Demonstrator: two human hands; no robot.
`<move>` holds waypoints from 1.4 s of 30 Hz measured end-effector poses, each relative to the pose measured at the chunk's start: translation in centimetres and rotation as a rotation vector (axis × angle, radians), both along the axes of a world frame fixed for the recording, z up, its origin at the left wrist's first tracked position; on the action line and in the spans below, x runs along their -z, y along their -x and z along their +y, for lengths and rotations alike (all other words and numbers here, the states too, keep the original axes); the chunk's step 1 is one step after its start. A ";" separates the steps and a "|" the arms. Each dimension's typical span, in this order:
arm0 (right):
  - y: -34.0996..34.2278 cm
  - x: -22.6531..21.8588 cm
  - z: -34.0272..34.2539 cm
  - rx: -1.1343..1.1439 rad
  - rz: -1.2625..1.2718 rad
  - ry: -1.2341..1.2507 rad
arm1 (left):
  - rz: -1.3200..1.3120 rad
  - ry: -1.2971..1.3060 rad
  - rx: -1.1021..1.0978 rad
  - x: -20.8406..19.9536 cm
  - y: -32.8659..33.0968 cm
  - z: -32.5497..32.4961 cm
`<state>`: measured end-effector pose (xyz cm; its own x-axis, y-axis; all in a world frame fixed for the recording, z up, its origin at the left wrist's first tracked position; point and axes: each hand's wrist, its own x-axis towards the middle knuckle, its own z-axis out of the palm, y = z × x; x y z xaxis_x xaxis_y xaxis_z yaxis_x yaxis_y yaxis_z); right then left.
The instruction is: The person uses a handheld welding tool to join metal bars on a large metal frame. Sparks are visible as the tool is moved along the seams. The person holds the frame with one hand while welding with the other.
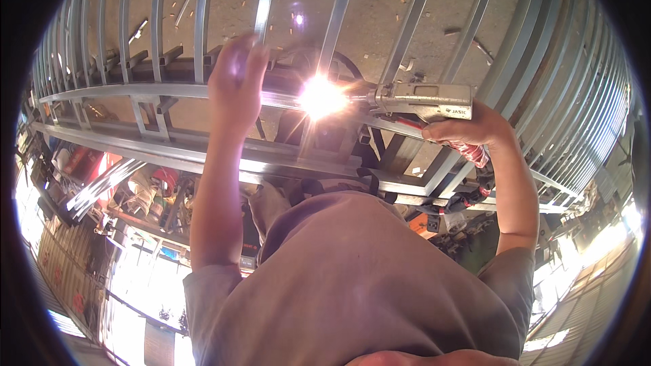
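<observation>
In the head view, the right hand (483,126) grips the right end of a boxy, silver-grey metal welding gun (413,98). The gun points left, with its tip beside a very bright white light (322,98) at a long, shiny grey metal rail (156,91). The left hand (234,74) is on the light's left side; I cannot tell if it holds anything. A red and black wrapped cable (469,153) hangs below the right hand.
</observation>
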<state>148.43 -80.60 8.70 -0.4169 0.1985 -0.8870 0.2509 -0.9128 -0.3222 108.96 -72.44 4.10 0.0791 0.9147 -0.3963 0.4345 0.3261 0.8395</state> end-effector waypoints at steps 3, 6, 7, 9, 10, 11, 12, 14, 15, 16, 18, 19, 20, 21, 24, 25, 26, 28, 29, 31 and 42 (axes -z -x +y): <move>0.4 0.1 -0.9 0.064 0.014 -0.119 | 0.106 0.147 0.020 -1.0 3.8 -5.3; 0.5 0.9 -1.0 -0.084 0.018 -0.163 | 0.189 0.257 0.018 -0.4 5.7 -11.2; 0.5 0.9 -1.3 -0.064 0.022 -0.164 | 0.223 0.302 0.041 -0.3 6.5 -13.0; 0.5 0.5 -1.9 -0.035 0.013 -0.185 | 0.283 0.334 0.123 0.3 8.0 -16.1; 0.8 0.4 -2.3 -0.025 -0.024 -0.223 | 0.313 0.353 0.157 0.6 8.7 -17.5; 1.4 0.4 -2.7 0.004 -0.033 -0.284 | 0.294 0.370 0.151 0.8 9.3 -18.9; 1.7 0.2 -2.9 0.001 -0.080 -0.305 | 0.300 0.391 0.161 1.1 9.8 -19.9; 1.8 -0.3 -2.7 0.010 -0.030 -0.255 | 0.298 0.418 0.173 1.6 10.7 -21.2; 1.8 -0.5 -2.4 0.005 -0.016 -0.220 | 0.301 0.432 0.183 1.8 11.0 -21.6; 2.0 -0.8 -2.2 -0.016 -0.028 -0.205 | 0.304 0.448 0.195 1.9 11.2 -21.8; 2.3 -1.3 -1.9 -0.037 -0.024 -0.197 | 0.291 0.395 0.167 1.9 11.0 -22.2; 2.6 -1.5 -1.9 -0.036 -0.044 -0.237 | 0.273 0.351 0.154 1.8 10.8 -22.2; 2.9 -1.9 -2.0 -0.026 -0.052 -0.285 | 0.324 0.396 0.173 1.6 10.7 -22.1; 3.2 -2.1 -2.1 -0.020 -0.055 -0.334 | 0.288 0.380 0.119 1.6 10.3 -22.2; 3.3 -2.8 -2.1 -0.010 -0.070 -0.276 | 0.346 0.371 0.117 1.5 9.8 -22.2; 3.3 -2.8 -2.1 -0.024 -0.080 -0.231 | 0.347 0.374 0.097 1.4 9.8 -22.3; 3.2 -2.8 -2.1 -0.036 -0.092 -0.184 | 0.333 0.349 0.085 1.5 9.8 -22.4; 3.1 -2.9 -2.4 -0.016 -0.080 -0.148 | 0.373 0.440 0.068 2.0 10.2 -22.5; 3.0 -3.0 -2.7 0.018 -0.055 -0.157 | 0.390 0.468 0.067 2.3 10.4 -22.5; 2.8 -3.1 -3.3 0.052 -0.021 -0.194 | 0.411 0.395 0.103 2.9 11.0 -22.8; 5.6 -6.4 -6.9 -0.013 -0.036 -0.504 | 0.498 0.034 0.174 3.4 10.6 -24.2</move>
